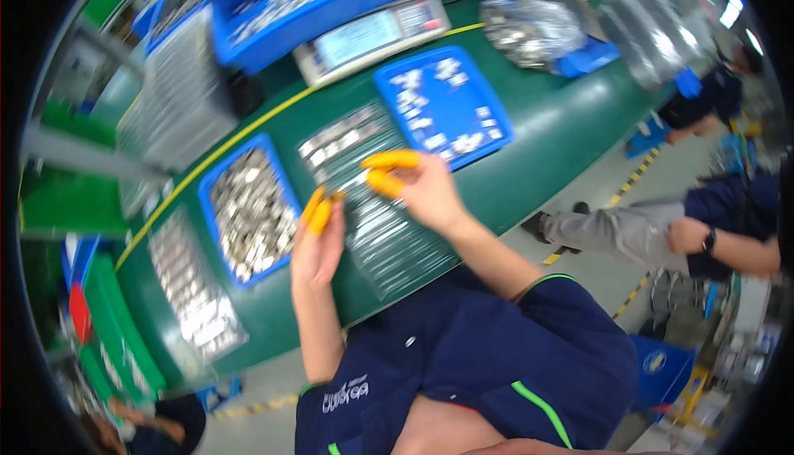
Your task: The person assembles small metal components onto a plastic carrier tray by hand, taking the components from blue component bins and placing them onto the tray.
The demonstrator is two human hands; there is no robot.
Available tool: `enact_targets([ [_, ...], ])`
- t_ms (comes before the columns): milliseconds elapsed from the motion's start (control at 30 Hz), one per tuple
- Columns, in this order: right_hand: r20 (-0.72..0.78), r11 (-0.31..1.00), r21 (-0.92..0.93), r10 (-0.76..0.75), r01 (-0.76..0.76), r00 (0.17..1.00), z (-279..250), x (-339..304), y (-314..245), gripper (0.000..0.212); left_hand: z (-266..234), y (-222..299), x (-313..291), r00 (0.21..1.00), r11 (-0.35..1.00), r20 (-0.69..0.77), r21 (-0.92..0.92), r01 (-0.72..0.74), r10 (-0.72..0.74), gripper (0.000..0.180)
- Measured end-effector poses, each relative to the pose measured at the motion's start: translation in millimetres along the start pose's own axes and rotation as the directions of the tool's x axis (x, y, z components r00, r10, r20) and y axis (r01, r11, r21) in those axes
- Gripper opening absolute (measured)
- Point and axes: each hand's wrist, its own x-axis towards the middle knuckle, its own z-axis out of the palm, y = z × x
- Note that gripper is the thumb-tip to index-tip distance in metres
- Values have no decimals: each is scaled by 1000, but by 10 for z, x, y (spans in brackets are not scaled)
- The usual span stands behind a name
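Yellow finger covers sit on the fingertips of both hands. My left hand is closed in a pinch over the left edge of a clear ribbed plastic tray; a small greyish bit shows at its fingertips, too blurred to name. Over the tray's middle, my right hand pinches a small whitish piece between thumb and fingers. The tray's far rows hold several small metal parts. Left of my left hand lies a blue tray heaped with shiny metal parts. Beyond my right hand, another blue tray holds scattered small white pieces.
A digital scale stands at the back before a large blue bin. A filled clear tray lies at the left, stacked clear trays behind. A plastic bag of parts sits back right. A co-worker is at the right.
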Motion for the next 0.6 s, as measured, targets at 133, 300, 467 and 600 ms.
enact_targets([
  [133, 55, 995, -83, -41, 46, 998, -35, 49, 98, 23, -142, 33, 25, 999, 1000, 36, -5, -13, 13, 35],
  [300, 70, 984, -165, -49, 60, 996, -32, 0, 38, 23, -40, 65, 32, 993, 981, 75, -165, 105, -94, 33],
  [467, 66, 976, -207, -57, 70, 996, -17, -29, 27, 24, -58, 41, 68, 996, 986, 21, -139, 93, -91, 32],
  [600, 65, 979, -189, -71, 82, 995, 32, -65, 50, 25, 6, 4, 70, 998, 995, -64, -95, -17, 11, 32],
])
